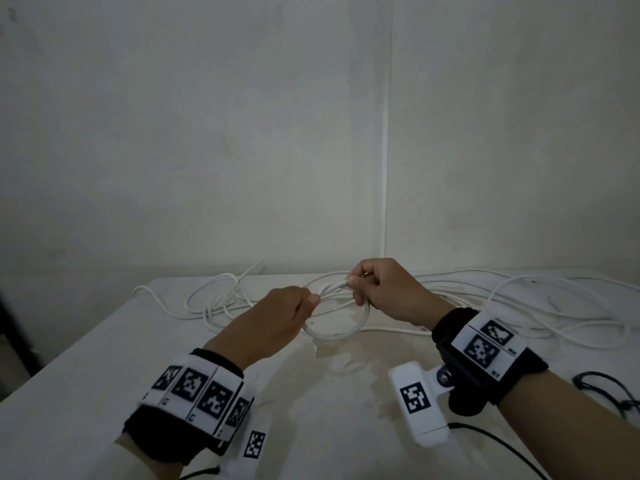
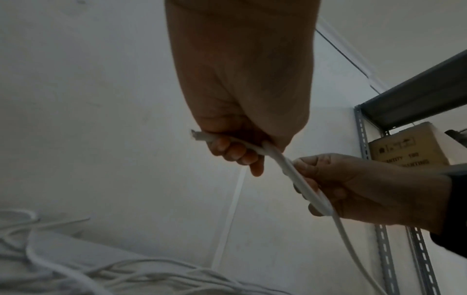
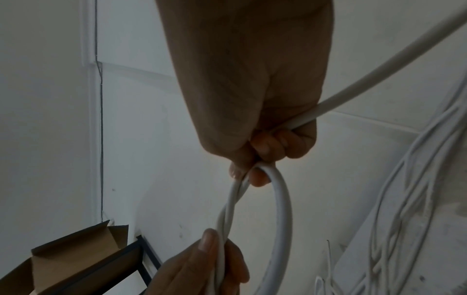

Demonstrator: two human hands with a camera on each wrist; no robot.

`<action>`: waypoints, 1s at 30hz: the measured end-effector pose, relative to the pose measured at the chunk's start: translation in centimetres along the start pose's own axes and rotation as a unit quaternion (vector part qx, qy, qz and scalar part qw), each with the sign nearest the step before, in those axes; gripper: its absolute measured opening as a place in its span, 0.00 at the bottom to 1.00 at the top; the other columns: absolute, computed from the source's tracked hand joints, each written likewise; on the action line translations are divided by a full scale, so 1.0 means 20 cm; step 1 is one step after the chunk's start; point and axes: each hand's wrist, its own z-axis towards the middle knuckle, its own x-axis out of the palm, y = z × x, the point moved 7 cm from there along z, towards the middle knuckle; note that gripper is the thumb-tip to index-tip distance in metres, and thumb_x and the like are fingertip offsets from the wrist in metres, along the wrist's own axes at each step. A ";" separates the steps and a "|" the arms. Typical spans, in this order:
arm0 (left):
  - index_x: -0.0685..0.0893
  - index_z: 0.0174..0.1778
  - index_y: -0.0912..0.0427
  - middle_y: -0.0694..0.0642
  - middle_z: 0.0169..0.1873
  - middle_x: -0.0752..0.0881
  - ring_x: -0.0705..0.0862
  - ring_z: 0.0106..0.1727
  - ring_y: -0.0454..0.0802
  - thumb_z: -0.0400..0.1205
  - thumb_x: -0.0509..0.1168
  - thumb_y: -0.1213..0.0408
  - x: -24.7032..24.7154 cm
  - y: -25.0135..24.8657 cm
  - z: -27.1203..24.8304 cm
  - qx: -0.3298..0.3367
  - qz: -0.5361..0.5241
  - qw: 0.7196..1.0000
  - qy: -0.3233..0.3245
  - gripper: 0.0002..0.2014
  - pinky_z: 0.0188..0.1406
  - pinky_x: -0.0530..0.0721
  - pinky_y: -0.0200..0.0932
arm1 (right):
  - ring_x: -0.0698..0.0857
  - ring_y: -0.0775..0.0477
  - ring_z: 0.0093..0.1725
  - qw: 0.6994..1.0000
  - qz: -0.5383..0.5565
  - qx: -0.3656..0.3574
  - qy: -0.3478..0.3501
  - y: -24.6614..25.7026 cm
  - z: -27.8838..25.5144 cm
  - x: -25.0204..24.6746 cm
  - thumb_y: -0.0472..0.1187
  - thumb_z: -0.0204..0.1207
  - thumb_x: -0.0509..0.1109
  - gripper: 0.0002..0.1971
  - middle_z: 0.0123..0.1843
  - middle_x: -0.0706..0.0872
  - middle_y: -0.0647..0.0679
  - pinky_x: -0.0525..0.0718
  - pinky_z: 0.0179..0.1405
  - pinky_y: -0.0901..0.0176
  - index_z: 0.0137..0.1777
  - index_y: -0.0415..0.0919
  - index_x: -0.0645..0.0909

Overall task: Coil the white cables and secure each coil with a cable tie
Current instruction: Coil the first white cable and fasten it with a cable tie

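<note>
White cable [image 1: 341, 329] in first small loop above table [image 1: 104, 358], between my hands; left hand [image 1: 277, 315] pinches crossing, right hand [image 1: 384, 289] curled round cable end; coiling step just begun; next: feed more cable from loose pile [image 1: 519, 306] into loop

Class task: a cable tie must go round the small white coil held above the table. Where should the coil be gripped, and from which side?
Likely grip the coil at its top, where the strands cross between left hand and right hand. Come from above; the loop's lower arc hangs free for the tie.
</note>
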 end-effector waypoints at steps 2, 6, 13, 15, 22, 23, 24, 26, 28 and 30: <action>0.77 0.35 0.58 0.46 0.27 0.73 0.71 0.30 0.39 0.87 0.50 0.57 0.00 0.02 0.00 -0.024 -0.045 0.999 0.005 0.18 0.31 0.69 0.28 | 0.68 0.61 0.18 1.000 0.004 -0.007 -0.010 0.00 0.00 0.00 0.37 0.80 0.64 0.12 0.23 0.81 0.55 0.68 0.23 0.69 0.35 0.45 0.78; 0.80 0.31 0.56 0.48 0.25 0.76 0.72 0.28 0.41 0.87 0.49 0.56 0.06 0.07 -0.01 -0.106 -0.247 0.961 0.069 0.22 0.31 0.69 0.34 | 0.69 0.61 0.17 1.000 0.000 -0.012 -0.023 0.01 0.00 0.00 0.37 0.81 0.63 0.11 0.25 0.82 0.54 0.67 0.20 0.73 0.36 0.44 0.78; 0.73 0.33 0.62 0.52 0.24 0.86 0.88 0.34 0.46 0.88 0.47 0.61 0.11 0.02 0.00 -0.130 -0.513 0.849 0.011 0.20 0.40 0.87 0.35 | 0.69 0.61 0.20 0.999 0.012 -0.027 -0.043 0.02 0.03 -0.04 0.39 0.81 0.63 0.10 0.26 0.83 0.55 0.70 0.24 0.69 0.38 0.46 0.79; 0.72 0.33 0.62 0.49 0.18 0.78 0.86 0.28 0.45 0.88 0.47 0.60 0.11 0.01 0.01 -0.137 -0.536 0.833 -0.010 0.19 0.40 0.87 0.36 | 0.70 0.62 0.20 0.998 0.006 -0.034 -0.042 0.02 0.03 -0.04 0.40 0.81 0.63 0.09 0.27 0.83 0.55 0.70 0.25 0.69 0.39 0.46 0.79; 0.69 0.31 0.60 0.45 0.12 0.66 0.67 0.15 0.38 0.87 0.48 0.60 0.03 0.12 0.03 -0.162 -0.547 0.814 -0.113 0.18 0.24 0.80 0.31 | 0.72 0.60 0.25 0.993 -0.082 -0.071 -0.050 -0.04 0.01 -0.10 0.40 0.82 0.61 0.07 0.29 0.77 0.53 0.69 0.27 0.72 0.46 0.42 0.79; 0.69 0.31 0.60 0.45 0.12 0.65 0.66 0.14 0.38 0.88 0.48 0.61 0.00 0.14 0.03 -0.166 -0.546 0.811 -0.130 0.19 0.23 0.79 0.31 | 0.71 0.58 0.25 0.990 -0.103 -0.075 -0.058 -0.06 0.00 -0.12 0.40 0.82 0.60 0.07 0.29 0.75 0.53 0.69 0.27 0.71 0.49 0.41 0.79; 0.69 0.30 0.59 0.45 0.11 0.65 0.65 0.13 0.38 0.88 0.48 0.62 -0.03 0.18 0.02 -0.171 -0.543 0.808 -0.149 0.19 0.21 0.79 0.31 | 0.70 0.56 0.26 0.987 -0.123 -0.076 -0.068 -0.09 -0.01 -0.16 0.40 0.83 0.59 0.07 0.29 0.74 0.53 0.68 0.28 0.69 0.50 0.41 0.78; 0.68 0.29 0.59 0.44 0.11 0.64 0.64 0.12 0.38 0.88 0.48 0.62 -0.10 0.27 0.00 -0.188 -0.518 0.815 -0.181 0.19 0.23 0.77 0.35 | 0.71 0.55 0.26 0.980 -0.162 -0.070 -0.093 -0.13 -0.02 -0.23 0.40 0.83 0.57 0.05 0.30 0.74 0.55 0.68 0.29 0.63 0.51 0.44 0.75; 0.69 0.29 0.59 0.44 0.11 0.65 0.65 0.11 0.39 0.87 0.51 0.60 -0.13 0.37 -0.02 -0.210 -0.473 0.834 -0.190 0.19 0.30 0.72 0.42 | 0.71 0.54 0.27 0.970 -0.203 -0.060 -0.117 -0.16 -0.03 -0.30 0.41 0.83 0.56 0.03 0.30 0.74 0.55 0.68 0.30 0.58 0.49 0.47 0.70; 0.69 0.28 0.58 0.44 0.12 0.65 0.66 0.11 0.40 0.87 0.52 0.59 -0.13 0.42 -0.04 -0.230 -0.460 0.837 -0.186 0.19 0.32 0.67 0.45 | 0.72 0.53 0.29 0.955 -0.259 -0.061 -0.129 -0.16 -0.03 -0.31 0.43 0.84 0.55 0.04 0.32 0.74 0.55 0.68 0.30 0.58 0.49 0.47 0.70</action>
